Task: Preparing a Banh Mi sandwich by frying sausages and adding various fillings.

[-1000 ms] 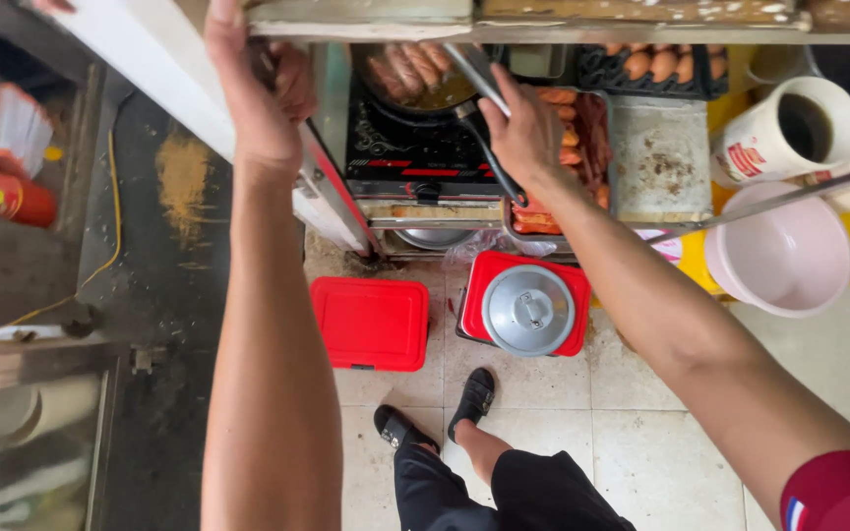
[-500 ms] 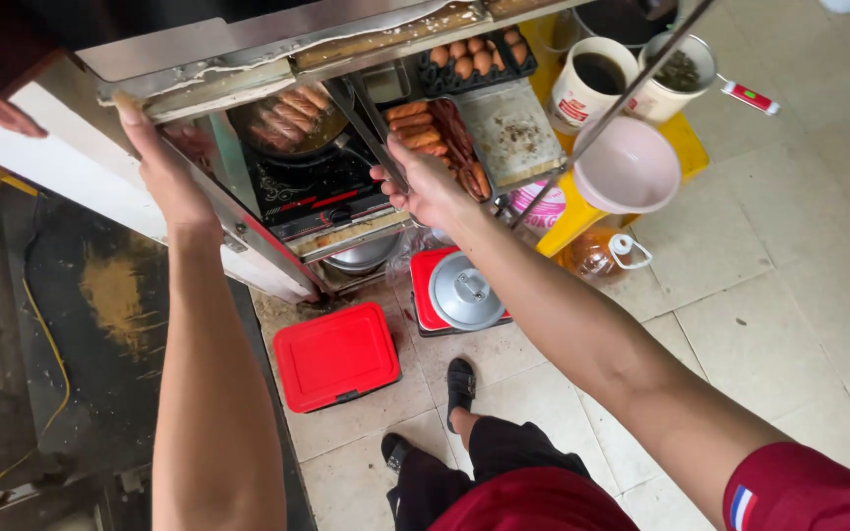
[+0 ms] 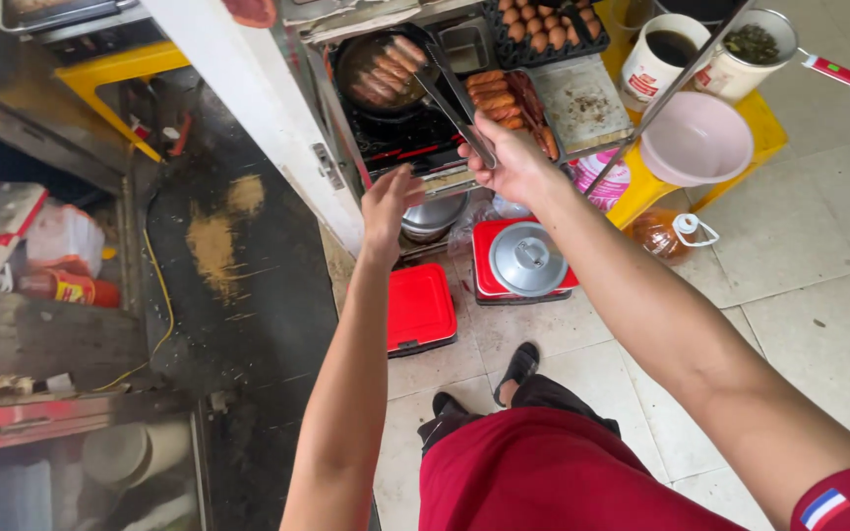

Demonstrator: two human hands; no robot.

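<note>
The right hand (image 3: 512,162) gripped a pair of metal tongs (image 3: 450,96), whose tips reached the black pan (image 3: 383,67) of sausages (image 3: 389,69) on the stove (image 3: 415,138). The left hand (image 3: 387,202) was open, fingers loosely spread, holding nothing, just beside the stove's front edge. A red box (image 3: 421,309) lay on the floor below, near a pot lid (image 3: 527,259).

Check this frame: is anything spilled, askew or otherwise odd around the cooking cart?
Yes. Yellowish-brown powdery patches are spilled on the dark floor left of the cart. A pot lid rests on a red box on the tiled floor. The right hand holds tongs toward the pan of sausages; the left hand is empty.
</note>
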